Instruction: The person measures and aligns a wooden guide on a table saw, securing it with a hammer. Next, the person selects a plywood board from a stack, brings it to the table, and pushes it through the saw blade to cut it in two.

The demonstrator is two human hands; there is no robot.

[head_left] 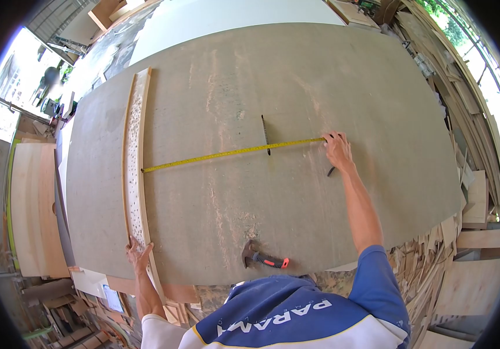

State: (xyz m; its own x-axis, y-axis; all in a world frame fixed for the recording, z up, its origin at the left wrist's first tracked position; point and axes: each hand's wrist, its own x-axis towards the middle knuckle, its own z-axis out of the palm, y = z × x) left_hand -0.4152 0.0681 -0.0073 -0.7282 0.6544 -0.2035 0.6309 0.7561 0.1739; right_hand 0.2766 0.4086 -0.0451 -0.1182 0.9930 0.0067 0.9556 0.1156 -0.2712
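Observation:
A yellow tape measure [232, 153] is drawn out across the large grey-brown panel [296, 215]. Its hooked end meets the right edge of a long narrow wooden frame [136, 145] with a speckled white face. My right hand [338, 150] is closed on the other end, where the tape's case is mostly hidden; a dark strap-like piece shows below the wrist. My left hand [139, 256] grips the near end of the frame, thumb and fingers on opposite sides. Under the tape lies a thin black pen or pencil [265, 129]. Nearer my body rests a claw hammer [264, 258] with a black-and-red handle.
Stacked wooden strips [459, 110] line the right side, with scrap wood [418, 262] below the panel's near right edge. Pale boards [34, 209] stand at the left. A white sheet [226, 20] lies beyond the far edge.

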